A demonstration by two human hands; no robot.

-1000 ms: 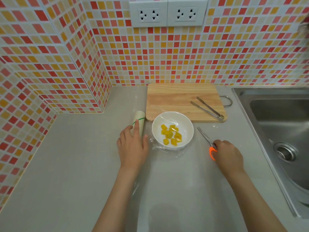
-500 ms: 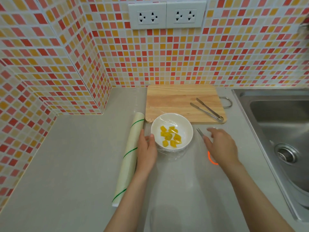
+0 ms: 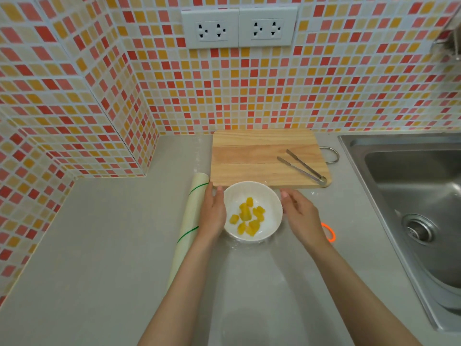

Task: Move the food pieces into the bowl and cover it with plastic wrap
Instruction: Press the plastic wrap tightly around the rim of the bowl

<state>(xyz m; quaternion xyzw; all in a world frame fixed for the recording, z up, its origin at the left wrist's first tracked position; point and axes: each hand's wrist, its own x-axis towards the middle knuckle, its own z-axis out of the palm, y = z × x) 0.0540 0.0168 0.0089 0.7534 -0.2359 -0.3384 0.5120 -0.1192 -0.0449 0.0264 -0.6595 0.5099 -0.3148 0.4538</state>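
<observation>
A white bowl (image 3: 252, 193) stands on the grey counter just in front of the wooden cutting board (image 3: 249, 156). Several yellow food pieces (image 3: 248, 219) lie inside it, and clear plastic wrap stretches over its top and spills a little around its base. My left hand (image 3: 212, 213) presses flat against the bowl's left side. My right hand (image 3: 299, 216) cups the bowl's right side, fingers together. The roll of plastic wrap (image 3: 189, 221) with green bands lies on the counter just left of my left hand.
Metal tongs (image 3: 303, 168) rest on the board's right end. Orange-handled scissors (image 3: 329, 232) lie on the counter, mostly hidden behind my right wrist. A steel sink (image 3: 419, 196) fills the right side. Tiled walls close the back and left.
My right hand left the scissors and came to the bowl's right side. My left hand moved off the roll to the bowl's left side.
</observation>
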